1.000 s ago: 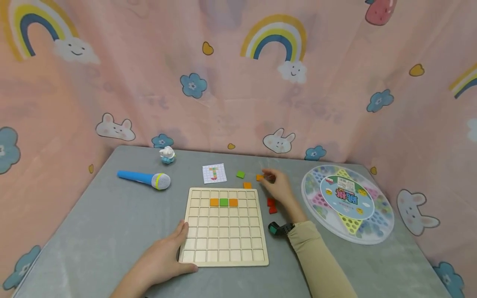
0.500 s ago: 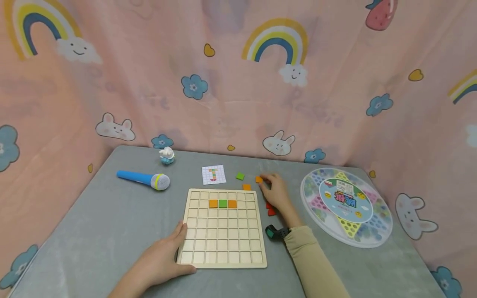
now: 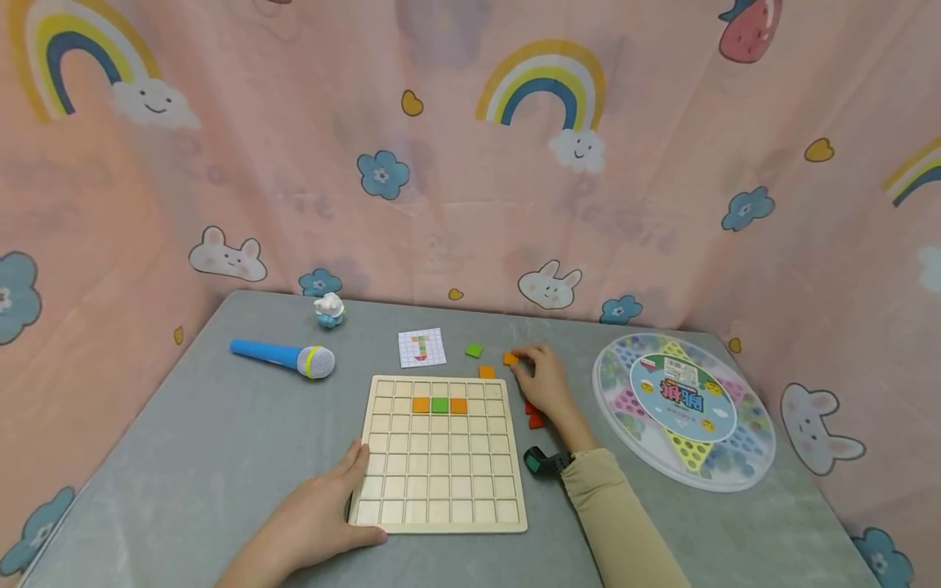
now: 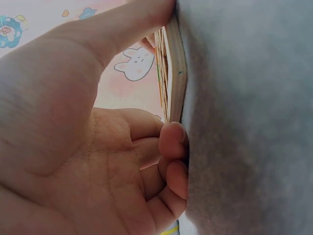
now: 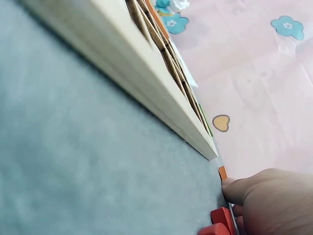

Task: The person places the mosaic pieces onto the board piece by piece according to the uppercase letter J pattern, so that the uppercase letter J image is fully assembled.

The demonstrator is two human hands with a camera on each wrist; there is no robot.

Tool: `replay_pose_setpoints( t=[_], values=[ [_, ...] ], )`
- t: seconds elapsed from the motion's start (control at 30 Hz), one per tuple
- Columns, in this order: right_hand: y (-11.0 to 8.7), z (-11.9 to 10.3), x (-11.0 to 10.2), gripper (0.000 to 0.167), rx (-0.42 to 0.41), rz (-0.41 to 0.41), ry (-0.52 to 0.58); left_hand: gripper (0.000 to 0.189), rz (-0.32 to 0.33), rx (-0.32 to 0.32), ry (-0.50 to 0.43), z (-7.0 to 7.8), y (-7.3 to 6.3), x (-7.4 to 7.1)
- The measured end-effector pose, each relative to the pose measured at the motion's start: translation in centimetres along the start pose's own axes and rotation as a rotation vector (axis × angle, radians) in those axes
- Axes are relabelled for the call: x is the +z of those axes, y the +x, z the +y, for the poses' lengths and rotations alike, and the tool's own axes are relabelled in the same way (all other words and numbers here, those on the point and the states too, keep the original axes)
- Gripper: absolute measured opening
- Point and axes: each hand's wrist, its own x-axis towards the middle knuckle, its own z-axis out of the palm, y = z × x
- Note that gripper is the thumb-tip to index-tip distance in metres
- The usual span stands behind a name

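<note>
In the head view, a square wooden grid board (image 3: 444, 457) lies on the table with two orange tiles and one green tile (image 3: 439, 405) in its second row. My left hand (image 3: 312, 506) holds the board's near left corner, thumb at the front edge; the left wrist view shows curled fingers (image 4: 173, 142) against its side. Beyond the board's far right corner, my right hand (image 3: 546, 382) pinches the edge of an orange tile (image 3: 510, 358) on the table. The fingers partly cover that tile. Another orange tile (image 3: 487, 372) and red pieces (image 3: 535, 419) lie close by.
A small card with a coloured grid pattern (image 3: 422, 348) and a loose green tile (image 3: 474, 350) lie behind the board. At left are a blue toy microphone (image 3: 283, 356) and a small figurine (image 3: 330, 310). A round board game (image 3: 684, 412) lies right of my right forearm.
My right hand has drawn slightly nearer, and its fingertips have come together at the orange tile. The left hand keeps its place on the board. The head view has shifted a little.
</note>
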Motion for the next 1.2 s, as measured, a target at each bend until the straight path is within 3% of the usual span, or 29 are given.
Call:
replay_pose_setpoints(
  t=[0.33, 0.8, 1.2],
  values=[
    [0.0, 0.0, -0.1, 0.027, -0.009, -0.02, 0.016, 0.117, 0.004, -0.002, 0.0, -0.1, 0.0, 0.1],
    [0.5, -0.8, -1.5, 0.031, 0.115, -0.038, 0.139, 0.117, 0.007, 0.016, -0.009, -0.2, 0.0, 0.1],
    [0.6, -2.0, -2.4, 0.033, 0.064, -0.047, 0.145, 0.118, 0.01, 0.017, -0.015, -0.2, 0.0, 0.2]
  ],
)
